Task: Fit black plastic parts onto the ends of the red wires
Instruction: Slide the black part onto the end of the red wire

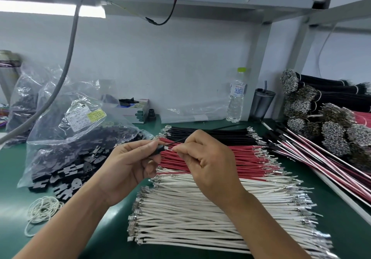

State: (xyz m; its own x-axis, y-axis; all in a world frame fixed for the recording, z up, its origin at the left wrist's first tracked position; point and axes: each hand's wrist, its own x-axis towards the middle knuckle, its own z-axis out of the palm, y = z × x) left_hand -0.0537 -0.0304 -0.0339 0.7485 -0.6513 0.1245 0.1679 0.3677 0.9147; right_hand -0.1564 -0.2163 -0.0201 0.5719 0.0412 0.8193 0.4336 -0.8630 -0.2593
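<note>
**Two hands meet over the red wires**

Both hands are raised just above the wire piles on the green mat [104, 224]. The left hand [130, 164] has its fingers curled in, with thumb and forefinger pinching a small black plastic part [158, 149]. The right hand [202, 156] faces it, fingers also curled, its fingertips pinching a thin wire [174, 142] close to its metal terminal, which sits right at the mouth of the black part. That wire runs up and to the right from the left hand's fingertips and looks dark; I cannot tell its colour for certain against the pile behind it.

Directly under the hands lies the spread of red wires [236, 158], all laid roughly side by side with silver terminals at both ends. Behind them, farther from me, is a row of black wires [210, 135], and nearer is a broad heap of white wires [200, 214].

To the left, a clear plastic bag [66, 138] with a printed label sits open, spilling loose black plastic parts [68, 170] onto the mat. A tangle of white rubber bands [42, 210] lies just in front of it. At the back stand a water bottle [236, 98] and a dark cup [263, 104]; bundled wires [329, 118] are stacked at the right.
</note>
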